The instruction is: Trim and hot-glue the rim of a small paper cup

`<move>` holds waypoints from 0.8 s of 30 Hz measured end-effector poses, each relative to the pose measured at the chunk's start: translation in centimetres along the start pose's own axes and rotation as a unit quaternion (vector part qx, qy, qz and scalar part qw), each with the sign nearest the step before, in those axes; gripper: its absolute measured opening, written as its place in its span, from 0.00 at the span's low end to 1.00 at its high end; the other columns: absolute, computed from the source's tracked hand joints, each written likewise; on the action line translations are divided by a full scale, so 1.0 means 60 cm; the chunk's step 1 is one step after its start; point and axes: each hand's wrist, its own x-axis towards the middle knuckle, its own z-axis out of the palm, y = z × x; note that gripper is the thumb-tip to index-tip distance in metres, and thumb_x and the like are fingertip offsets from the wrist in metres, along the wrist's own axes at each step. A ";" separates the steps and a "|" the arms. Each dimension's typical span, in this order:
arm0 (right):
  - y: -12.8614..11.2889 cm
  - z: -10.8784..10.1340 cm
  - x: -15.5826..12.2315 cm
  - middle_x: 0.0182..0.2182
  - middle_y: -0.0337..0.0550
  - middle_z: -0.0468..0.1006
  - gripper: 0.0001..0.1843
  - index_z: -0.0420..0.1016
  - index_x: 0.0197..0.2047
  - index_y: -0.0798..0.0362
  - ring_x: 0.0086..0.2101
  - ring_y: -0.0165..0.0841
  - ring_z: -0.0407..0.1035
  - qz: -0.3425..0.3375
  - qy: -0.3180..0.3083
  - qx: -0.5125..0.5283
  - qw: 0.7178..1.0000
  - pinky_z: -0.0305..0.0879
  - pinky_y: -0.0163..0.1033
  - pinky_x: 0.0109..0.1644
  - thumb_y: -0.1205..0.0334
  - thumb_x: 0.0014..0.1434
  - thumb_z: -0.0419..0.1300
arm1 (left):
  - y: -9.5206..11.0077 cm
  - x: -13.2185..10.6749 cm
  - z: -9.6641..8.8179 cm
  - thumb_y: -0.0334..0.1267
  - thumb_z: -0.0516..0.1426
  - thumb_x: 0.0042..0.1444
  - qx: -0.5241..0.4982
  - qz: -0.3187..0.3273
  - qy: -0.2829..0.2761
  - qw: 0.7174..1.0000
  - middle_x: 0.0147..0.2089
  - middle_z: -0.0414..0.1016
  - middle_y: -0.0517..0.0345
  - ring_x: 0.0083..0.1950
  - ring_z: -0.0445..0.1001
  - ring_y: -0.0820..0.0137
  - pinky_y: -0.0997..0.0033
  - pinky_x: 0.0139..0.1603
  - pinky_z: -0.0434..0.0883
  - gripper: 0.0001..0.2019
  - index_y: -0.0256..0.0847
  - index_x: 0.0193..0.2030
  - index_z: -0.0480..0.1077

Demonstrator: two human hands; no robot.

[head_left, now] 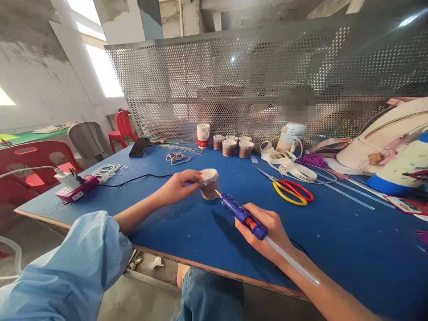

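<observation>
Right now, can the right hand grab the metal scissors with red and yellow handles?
Probably not: the right hand is wrapped around a blue plastic glue gun, though nothing seems to block the scissors.

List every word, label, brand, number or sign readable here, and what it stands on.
"ERNA": on the white ribbon; any letters before it are unclear.
Red-and-white tag: lettering too blurred to read.
Stack of paper cups: mark on the red band too small to read.

The left grip (183, 185) pinches, its forearm (142, 210) outstretched, while the right grip (262, 227) curls closed, wrist (286, 249) angled inward.
</observation>
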 end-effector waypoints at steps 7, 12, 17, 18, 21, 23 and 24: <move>-0.006 0.000 0.003 0.18 0.31 0.65 0.06 0.65 0.29 0.50 0.17 0.26 0.58 0.020 0.030 0.011 0.999 0.56 0.32 0.24 0.66 0.56 0.58 | 0.055 0.010 0.022 0.39 0.58 0.54 -0.169 -0.149 0.010 0.974 0.40 0.79 0.53 0.31 0.72 0.73 0.73 0.35 0.71 0.14 0.34 0.44 0.76; -0.010 0.002 0.004 0.18 0.31 0.65 0.07 0.63 0.28 0.49 0.18 0.26 0.58 0.026 0.027 0.009 0.999 0.56 0.31 0.24 0.66 0.57 0.57 | 0.058 0.002 0.035 0.39 0.60 0.52 -0.244 -0.162 0.013 0.956 0.38 0.79 0.52 0.31 0.71 0.72 0.72 0.35 0.71 0.13 0.33 0.42 0.75; -0.007 0.005 0.004 0.18 0.31 0.64 0.07 0.63 0.29 0.50 0.18 0.26 0.57 0.018 0.014 0.009 1.000 0.56 0.31 0.25 0.67 0.57 0.58 | 0.064 -0.002 0.040 0.39 0.60 0.51 -0.259 -0.171 0.007 0.951 0.35 0.77 0.55 0.30 0.70 0.74 0.72 0.35 0.70 0.12 0.34 0.40 0.75; -0.007 0.005 0.005 0.18 0.31 0.63 0.07 0.63 0.29 0.50 0.18 0.26 0.57 0.017 0.016 0.008 1.000 0.56 0.31 0.25 0.67 0.57 0.58 | 0.064 -0.003 0.041 0.39 0.59 0.52 -0.260 -0.172 0.006 0.950 0.35 0.77 0.55 0.30 0.70 0.74 0.72 0.35 0.70 0.12 0.34 0.40 0.75; -0.009 0.003 0.006 0.17 0.30 0.61 0.09 0.61 0.27 0.49 0.18 0.25 0.56 0.017 0.019 0.002 1.000 0.55 0.31 0.24 0.67 0.56 0.57 | 0.065 -0.004 0.041 0.38 0.59 0.52 -0.268 -0.175 0.005 0.947 0.35 0.77 0.55 0.30 0.70 0.74 0.72 0.36 0.70 0.12 0.33 0.40 0.75; -0.010 0.002 0.005 0.17 0.30 0.61 0.10 0.60 0.27 0.49 0.18 0.25 0.56 0.021 0.015 0.002 1.000 0.55 0.31 0.24 0.67 0.57 0.57 | 0.067 -0.005 0.040 0.37 0.59 0.51 -0.281 -0.180 0.006 0.943 0.35 0.77 0.55 0.30 0.70 0.75 0.72 0.36 0.69 0.11 0.33 0.40 0.75; -0.011 0.001 0.004 0.18 0.31 0.61 0.10 0.59 0.27 0.49 0.18 0.26 0.56 0.024 0.013 0.002 1.000 0.55 0.31 0.24 0.67 0.57 0.57 | 0.068 -0.006 0.039 0.37 0.59 0.51 -0.289 -0.183 0.006 0.940 0.35 0.77 0.56 0.29 0.70 0.75 0.72 0.36 0.70 0.11 0.33 0.40 0.75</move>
